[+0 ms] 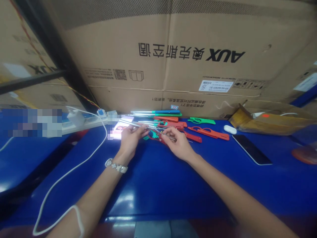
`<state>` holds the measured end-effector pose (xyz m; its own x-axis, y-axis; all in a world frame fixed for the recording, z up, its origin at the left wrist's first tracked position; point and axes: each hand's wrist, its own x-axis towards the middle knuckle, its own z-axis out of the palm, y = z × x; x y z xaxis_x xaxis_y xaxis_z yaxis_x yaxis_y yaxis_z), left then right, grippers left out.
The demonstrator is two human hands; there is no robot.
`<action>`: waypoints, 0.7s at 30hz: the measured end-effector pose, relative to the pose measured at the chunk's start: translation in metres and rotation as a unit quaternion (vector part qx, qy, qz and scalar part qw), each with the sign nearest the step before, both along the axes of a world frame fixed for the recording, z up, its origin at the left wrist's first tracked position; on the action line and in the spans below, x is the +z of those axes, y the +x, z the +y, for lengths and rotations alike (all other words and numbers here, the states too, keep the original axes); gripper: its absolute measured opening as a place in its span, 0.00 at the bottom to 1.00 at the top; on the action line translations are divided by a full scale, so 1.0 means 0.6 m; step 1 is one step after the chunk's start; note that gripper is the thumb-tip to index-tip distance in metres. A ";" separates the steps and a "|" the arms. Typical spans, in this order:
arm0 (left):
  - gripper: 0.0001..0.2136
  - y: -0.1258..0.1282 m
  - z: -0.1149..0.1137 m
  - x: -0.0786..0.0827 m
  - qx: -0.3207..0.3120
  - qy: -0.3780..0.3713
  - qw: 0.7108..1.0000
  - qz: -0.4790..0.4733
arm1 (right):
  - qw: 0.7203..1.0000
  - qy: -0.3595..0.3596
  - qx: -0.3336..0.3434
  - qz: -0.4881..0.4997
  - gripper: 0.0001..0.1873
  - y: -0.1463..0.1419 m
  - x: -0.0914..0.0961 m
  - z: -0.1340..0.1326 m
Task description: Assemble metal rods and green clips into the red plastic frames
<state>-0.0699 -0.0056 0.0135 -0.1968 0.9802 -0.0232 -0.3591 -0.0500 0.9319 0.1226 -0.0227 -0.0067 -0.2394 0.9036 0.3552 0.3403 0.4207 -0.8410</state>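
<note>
A long-reach lighter with a red handle and teal trigger (154,133) lies between both hands above the blue table. My left hand (131,137), a bracelet on its wrist, pinches it near the long metal tube (130,122). At the handle's other end, my right hand (177,142) has its fingers curled together on the lighter; small parts under those fingers are too hidden to make out. Just behind the hands lie several more lighters, among them a blue one (170,112) and an orange-red one (168,119). A red handle shell (210,133) and a green shell (201,121) rest to the right.
At right are a phone (251,149), a white earbud case (230,129) and an open cardboard box (277,120). A white cable (71,170) loops across the left side from a power strip (86,122). Big cardboard (173,79) stands behind the blue table (158,185).
</note>
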 end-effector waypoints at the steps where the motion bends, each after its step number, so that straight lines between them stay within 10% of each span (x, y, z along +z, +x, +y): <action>1: 0.11 0.000 0.000 0.000 0.001 -0.001 1.000 0.000 | 1.000 0.000 -0.003 -0.004 0.09 -0.001 0.001 -0.001; 21: 0.08 -0.003 0.001 0.002 0.033 -0.017 0.999 -0.034 | 0.948 0.251 -0.081 -0.180 0.10 0.006 0.001 0.002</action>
